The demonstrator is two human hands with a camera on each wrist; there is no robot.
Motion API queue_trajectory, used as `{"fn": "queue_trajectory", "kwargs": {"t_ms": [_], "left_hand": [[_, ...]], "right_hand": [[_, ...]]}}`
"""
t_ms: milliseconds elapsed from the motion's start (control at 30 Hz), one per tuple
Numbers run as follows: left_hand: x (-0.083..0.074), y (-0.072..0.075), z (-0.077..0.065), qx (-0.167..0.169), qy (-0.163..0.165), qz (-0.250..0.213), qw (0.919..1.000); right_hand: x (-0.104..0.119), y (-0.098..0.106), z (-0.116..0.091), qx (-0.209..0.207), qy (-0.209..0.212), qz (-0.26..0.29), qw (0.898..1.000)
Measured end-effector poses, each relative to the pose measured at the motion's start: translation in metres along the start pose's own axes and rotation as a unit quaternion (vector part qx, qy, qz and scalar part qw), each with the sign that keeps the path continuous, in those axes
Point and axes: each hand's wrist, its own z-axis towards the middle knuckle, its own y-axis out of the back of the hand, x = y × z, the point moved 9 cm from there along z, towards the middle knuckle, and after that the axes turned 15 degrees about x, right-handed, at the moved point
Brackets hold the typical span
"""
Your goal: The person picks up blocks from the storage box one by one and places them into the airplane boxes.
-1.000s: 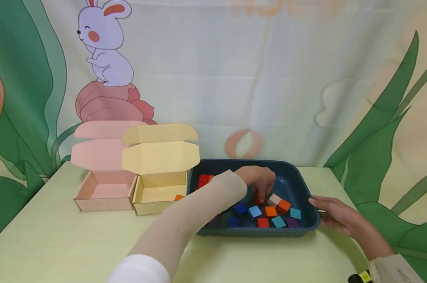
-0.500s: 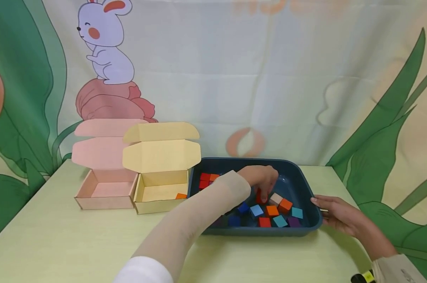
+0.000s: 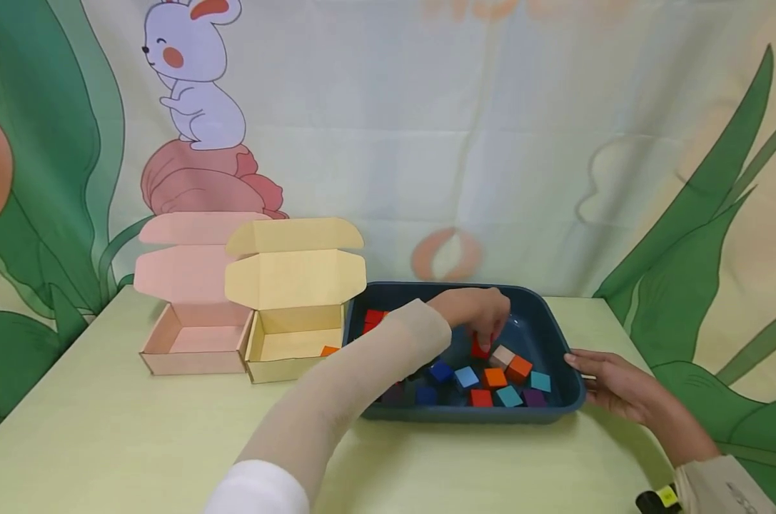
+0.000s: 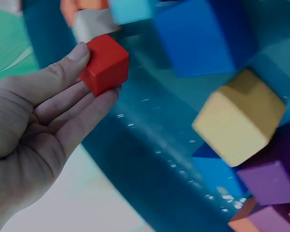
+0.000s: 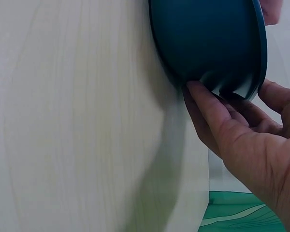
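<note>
Between its thumb and fingers my left hand point(image 3: 480, 310) pinches a red cube point(image 4: 105, 64), low inside the dark blue plastic tray point(image 3: 557, 343). Close by lie a pale pinkish cube point(image 3: 502, 356), an orange cube point(image 3: 519, 369) and a light blue cube point(image 3: 467, 377). In the left wrist view a large blue cube point(image 4: 195, 38), a tan cube point(image 4: 239, 118) and a purple cube point(image 4: 273, 181) sit farther along the tray. My right hand point(image 3: 619, 389) grips the tray's right end, thumb at the rim and fingers against the outer wall. The left sleeve hides part of the tray's contents.
Left of the tray stands an open yellow box point(image 3: 285, 370) with an orange cube point(image 3: 328, 350) inside. An open pink box point(image 3: 195, 364) is beside it, its lid raised. A printed cloth point(image 3: 362, 143) hangs behind the pale table point(image 3: 137, 442).
My left hand has lifted slightly with the red cube, a little away from the cubes near it. The right hand keeps its hold on the tray. The head view has shifted slightly.
</note>
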Motion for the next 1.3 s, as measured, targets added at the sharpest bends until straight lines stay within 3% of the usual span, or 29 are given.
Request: {"fn": "queue_trajectory", "kwargs": {"t_ms": [133,333,433,467,567,633,667,700,800,933,1067,1300], "left_hand": [[-0.006,0.015,-0.015,-0.034,-0.020,0.021,0.9990],[-0.004,0.033,-0.048,-0.068,-0.020,0.067,0.9953],[0.010,0.040,-0.066,-0.082,0.011,0.111,0.9903],[0.024,0.042,-0.060,-0.093,0.017,0.125,0.9876],[0.041,0.046,-0.077,-0.111,0.040,0.162,0.9797],[0.053,0.045,-0.090,-0.113,0.030,0.123,0.9854],[0.058,0.043,-0.097,-0.111,0.020,0.096,0.9889],[0.056,0.041,-0.117,-0.106,0.023,0.080,0.9909],[0.075,0.032,-0.140,-0.101,0.022,0.028,0.9943],[0.105,0.015,-0.167,-0.092,0.054,0.041,0.9934],[0.132,-0.008,-0.188,-0.081,0.072,0.050,0.9928],[0.167,-0.045,-0.210,-0.070,0.052,0.016,0.9961]], "right_hand": [[0.001,-0.001,0.000,0.002,0.001,0.002,1.000],[0.001,0.000,0.001,-0.001,0.000,0.005,1.000],[0.001,0.000,0.002,0.001,0.001,0.000,1.000],[0.000,0.001,0.002,0.000,0.001,0.000,1.000],[-0.001,0.001,0.003,0.000,0.002,-0.005,1.000],[-0.001,0.002,0.002,-0.001,0.000,-0.003,1.000],[-0.002,0.002,0.002,-0.004,-0.001,0.000,1.000],[-0.002,0.002,0.002,-0.006,-0.001,0.001,1.000],[-0.002,0.003,0.002,-0.009,-0.001,0.004,1.000],[-0.001,0.002,0.003,-0.003,0.002,-0.001,1.000],[-0.002,0.002,0.003,-0.005,-0.002,-0.013,1.000],[-0.004,0.005,0.004,-0.004,-0.001,-0.015,1.000]]}}
